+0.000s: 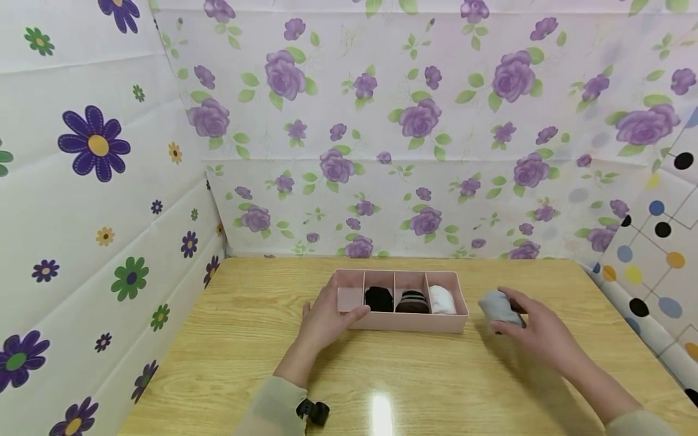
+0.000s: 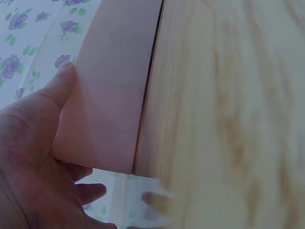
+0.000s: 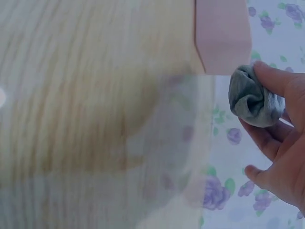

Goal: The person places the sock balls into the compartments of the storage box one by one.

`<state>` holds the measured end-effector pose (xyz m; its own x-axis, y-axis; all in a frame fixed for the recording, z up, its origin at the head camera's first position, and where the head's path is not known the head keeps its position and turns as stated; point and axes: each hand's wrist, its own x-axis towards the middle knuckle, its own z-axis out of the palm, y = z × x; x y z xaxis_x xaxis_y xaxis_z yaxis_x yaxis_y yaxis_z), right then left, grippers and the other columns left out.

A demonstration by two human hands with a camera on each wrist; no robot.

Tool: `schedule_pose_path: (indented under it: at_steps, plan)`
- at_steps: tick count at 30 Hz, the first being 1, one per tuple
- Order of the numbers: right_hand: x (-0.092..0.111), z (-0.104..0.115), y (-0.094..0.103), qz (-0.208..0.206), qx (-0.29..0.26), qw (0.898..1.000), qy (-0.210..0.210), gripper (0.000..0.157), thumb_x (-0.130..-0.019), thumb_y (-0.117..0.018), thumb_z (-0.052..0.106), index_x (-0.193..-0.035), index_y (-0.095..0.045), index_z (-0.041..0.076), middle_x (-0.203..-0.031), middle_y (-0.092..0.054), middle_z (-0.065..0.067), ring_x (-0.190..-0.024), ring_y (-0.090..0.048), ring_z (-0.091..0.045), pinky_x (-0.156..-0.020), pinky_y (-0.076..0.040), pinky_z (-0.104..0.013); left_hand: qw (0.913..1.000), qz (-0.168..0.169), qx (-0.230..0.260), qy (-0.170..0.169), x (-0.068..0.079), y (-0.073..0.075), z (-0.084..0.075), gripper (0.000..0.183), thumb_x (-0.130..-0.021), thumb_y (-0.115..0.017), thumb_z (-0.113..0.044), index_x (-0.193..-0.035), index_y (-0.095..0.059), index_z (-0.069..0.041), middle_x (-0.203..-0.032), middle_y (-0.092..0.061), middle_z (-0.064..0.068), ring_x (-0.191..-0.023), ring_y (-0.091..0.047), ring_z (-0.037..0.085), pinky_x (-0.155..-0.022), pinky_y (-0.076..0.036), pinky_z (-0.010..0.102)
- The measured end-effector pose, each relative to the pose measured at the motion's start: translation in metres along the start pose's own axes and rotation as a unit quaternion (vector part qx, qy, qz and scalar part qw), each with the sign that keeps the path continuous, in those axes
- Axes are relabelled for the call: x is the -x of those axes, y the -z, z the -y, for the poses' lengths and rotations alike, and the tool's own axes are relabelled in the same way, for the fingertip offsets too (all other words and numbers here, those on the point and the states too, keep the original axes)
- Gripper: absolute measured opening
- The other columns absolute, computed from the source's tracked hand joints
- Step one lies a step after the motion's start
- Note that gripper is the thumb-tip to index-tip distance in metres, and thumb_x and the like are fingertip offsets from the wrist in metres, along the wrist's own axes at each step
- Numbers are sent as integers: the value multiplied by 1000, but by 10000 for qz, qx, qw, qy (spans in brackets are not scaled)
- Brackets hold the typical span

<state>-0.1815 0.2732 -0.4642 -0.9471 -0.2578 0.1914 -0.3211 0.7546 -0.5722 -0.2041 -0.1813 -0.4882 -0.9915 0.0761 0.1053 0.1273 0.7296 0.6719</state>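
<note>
A pink divided storage box sits on the table. My left hand grips its left end, thumb on the front rim and fingers around the end wall. The leftmost compartment is bare. To its right, single compartments hold a rolled black sock, a rolled striped sock and a rolled white sock. Just right of the box, my right hand pinches a rolled grey sock between thumb and fingers, apart from the box. Its folded end shows in the right wrist view.
The wooden table extends in front of the box and to both sides. Behind it hangs a purple-flowered sheet, with patterned sheets to left and right. A black band is on the left wrist.
</note>
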Motion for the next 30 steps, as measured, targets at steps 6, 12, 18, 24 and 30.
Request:
schedule_pose_path:
  at_steps: [6,12,18,24,30]
  plan:
    - [-5,12,2,-28,-319,9989,-330,87,-104,-79,42,-170,-38,1,-146,-62,-33,-129,-63,-52,-84,-63,-53,10000,17,-72,-54,0,1,4,119,-96,-74,-73,-178,-15,-11,-177,-35,15,-158,-42,39,-121,-12,86]
    - [-11,25,2,-90,-726,9967,-342,86,-105,-79,43,-171,-38,7,-151,-60,-30,-135,-61,-51,-88,-63,-49,9999,25,-123,-45,-1,3,3,121,-95,-74,-75,-178,-14,-9,-177,-34,17,-158,-41,40,-121,-13,85]
    - [-20,35,-2,-142,-881,9957,-240,86,-105,-78,44,-172,-37,10,-155,-57,-29,-140,-57,-51,-95,-60,-54,10000,-36,-39,-68,-1,2,2,120,-95,-76,-71,-178,-15,-10,-177,-35,16,-158,-41,39,-121,-12,86]
    - [-28,48,-10,-169,-1220,9924,-47,82,-106,-78,35,-173,-36,13,-153,-58,-29,-138,-58,-49,-87,-62,-35,10000,-33,-47,-59,-1,-1,2,122,-94,-75,-75,-178,-15,-10,-177,-35,16,-158,-41,39,-121,-12,86]
    - [-37,63,-17,-170,-1471,9888,157,77,-106,-79,30,-171,-40,21,-149,-61,-26,-135,-61,-47,-82,-62,-35,10000,-17,-24,-61,-2,-2,2,123,-94,-75,-75,-178,-15,-10,-177,-36,17,-158,-43,39,-122,-11,85]
